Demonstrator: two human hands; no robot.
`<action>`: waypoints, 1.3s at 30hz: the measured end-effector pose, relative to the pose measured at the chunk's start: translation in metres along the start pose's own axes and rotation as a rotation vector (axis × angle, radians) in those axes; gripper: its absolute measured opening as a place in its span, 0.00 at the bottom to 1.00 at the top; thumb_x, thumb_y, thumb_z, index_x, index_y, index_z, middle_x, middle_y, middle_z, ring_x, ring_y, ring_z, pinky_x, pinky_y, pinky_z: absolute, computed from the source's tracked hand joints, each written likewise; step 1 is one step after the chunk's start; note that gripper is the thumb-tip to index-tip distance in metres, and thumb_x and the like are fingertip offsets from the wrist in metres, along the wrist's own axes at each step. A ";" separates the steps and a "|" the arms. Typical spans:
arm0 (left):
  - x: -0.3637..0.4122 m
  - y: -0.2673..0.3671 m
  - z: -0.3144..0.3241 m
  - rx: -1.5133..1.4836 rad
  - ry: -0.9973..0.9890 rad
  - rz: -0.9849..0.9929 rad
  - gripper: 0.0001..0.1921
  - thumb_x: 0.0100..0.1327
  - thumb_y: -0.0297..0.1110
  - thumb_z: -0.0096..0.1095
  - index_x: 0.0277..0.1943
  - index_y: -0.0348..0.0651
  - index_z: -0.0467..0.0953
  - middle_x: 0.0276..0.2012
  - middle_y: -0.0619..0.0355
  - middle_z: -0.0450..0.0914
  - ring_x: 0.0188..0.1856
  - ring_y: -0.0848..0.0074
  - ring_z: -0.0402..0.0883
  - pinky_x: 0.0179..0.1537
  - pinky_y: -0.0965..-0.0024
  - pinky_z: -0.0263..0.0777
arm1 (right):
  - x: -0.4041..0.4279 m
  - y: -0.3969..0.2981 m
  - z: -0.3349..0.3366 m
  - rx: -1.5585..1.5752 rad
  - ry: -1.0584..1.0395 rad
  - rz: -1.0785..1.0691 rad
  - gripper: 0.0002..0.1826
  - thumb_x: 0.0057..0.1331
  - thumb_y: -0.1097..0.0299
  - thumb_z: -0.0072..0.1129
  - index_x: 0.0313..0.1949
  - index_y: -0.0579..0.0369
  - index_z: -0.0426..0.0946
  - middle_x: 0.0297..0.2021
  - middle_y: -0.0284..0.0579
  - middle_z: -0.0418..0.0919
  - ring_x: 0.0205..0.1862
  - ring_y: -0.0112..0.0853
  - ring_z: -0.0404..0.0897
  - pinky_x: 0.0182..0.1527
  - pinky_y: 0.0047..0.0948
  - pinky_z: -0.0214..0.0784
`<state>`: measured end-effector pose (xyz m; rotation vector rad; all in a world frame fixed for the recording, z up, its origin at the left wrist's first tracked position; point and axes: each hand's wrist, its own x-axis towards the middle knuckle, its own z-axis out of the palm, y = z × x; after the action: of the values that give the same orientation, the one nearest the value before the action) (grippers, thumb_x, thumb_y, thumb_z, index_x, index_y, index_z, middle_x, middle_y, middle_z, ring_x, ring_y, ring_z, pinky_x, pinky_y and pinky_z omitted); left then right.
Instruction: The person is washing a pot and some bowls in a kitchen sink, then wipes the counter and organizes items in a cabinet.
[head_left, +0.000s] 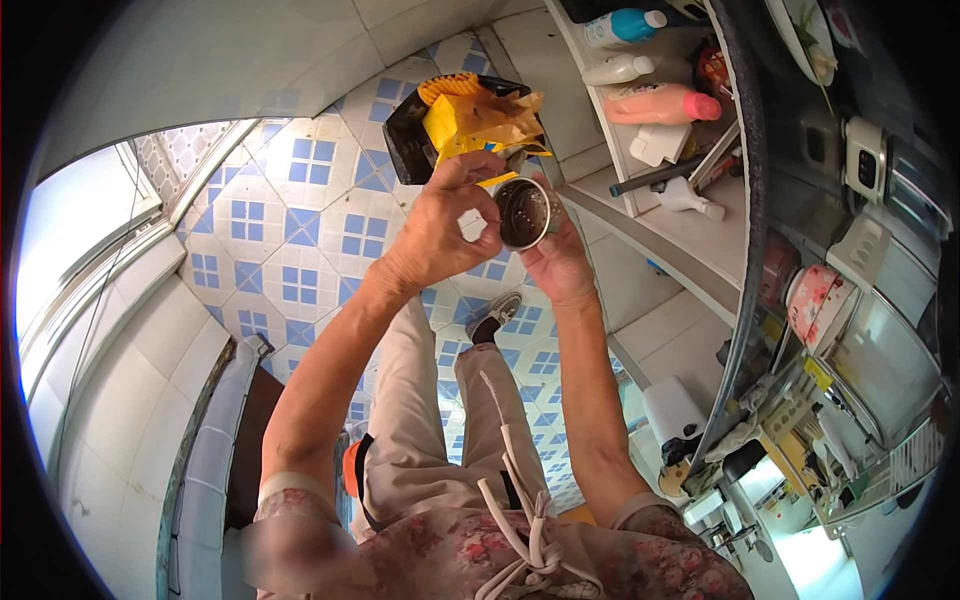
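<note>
My right hand (564, 262) grips a small round metal cup (553, 206) from its right side, its mouth turned up towards me. Dark, speckled matter shows inside the cup; whether the light specks are holes or residue is unclear. My left hand (439, 229) is close against the cup's left rim. Its thumb and forefinger curl into a ring, and their tips meet near the rim; whether they pinch anything cannot be made out. Just beyond both hands stands a black waste bin (405, 142) with yellow packaging (448, 124), brown paper (506, 112) and an orange ribbed item (450, 86).
At right, a cabinet shelf (675, 217) holds a blue-and-white bottle (619, 28), a pink bottle (652, 103) and a white spray bottle (686, 196). The dark counter edge (754, 187) curves above it, with a floral bowl (817, 307). Blue-and-white tiles (311, 217) cover the floor.
</note>
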<state>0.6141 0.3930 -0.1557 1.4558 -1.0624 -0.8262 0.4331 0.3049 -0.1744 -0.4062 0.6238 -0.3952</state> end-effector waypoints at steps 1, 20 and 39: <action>-0.002 -0.001 -0.002 -0.002 -0.001 0.001 0.05 0.46 0.20 0.66 0.29 0.34 0.80 0.57 0.50 0.73 0.55 0.62 0.78 0.57 0.63 0.73 | 0.001 -0.003 -0.005 0.005 0.000 -0.024 0.49 0.51 0.72 0.76 0.70 0.54 0.58 0.59 0.38 0.73 0.60 0.30 0.74 0.62 0.31 0.69; 0.005 -0.073 -0.002 0.293 0.056 -0.448 0.10 0.62 0.26 0.62 0.45 0.43 0.84 0.41 0.49 0.83 0.38 0.66 0.84 0.42 0.68 0.78 | 0.003 -0.006 -0.007 -0.117 -0.059 -0.066 0.48 0.53 0.73 0.74 0.71 0.51 0.57 0.62 0.39 0.70 0.65 0.32 0.68 0.70 0.37 0.58; -0.008 0.005 0.034 0.513 0.217 -0.076 0.12 0.48 0.29 0.74 0.39 0.48 0.86 0.55 0.54 0.77 0.55 0.58 0.74 0.55 0.59 0.71 | 0.007 -0.004 0.000 -0.173 -0.091 -0.062 0.47 0.52 0.81 0.72 0.70 0.51 0.59 0.67 0.42 0.65 0.68 0.34 0.65 0.68 0.33 0.60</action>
<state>0.5788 0.3883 -0.1565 1.9760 -1.1031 -0.4443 0.4377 0.2982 -0.1757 -0.6069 0.5590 -0.3811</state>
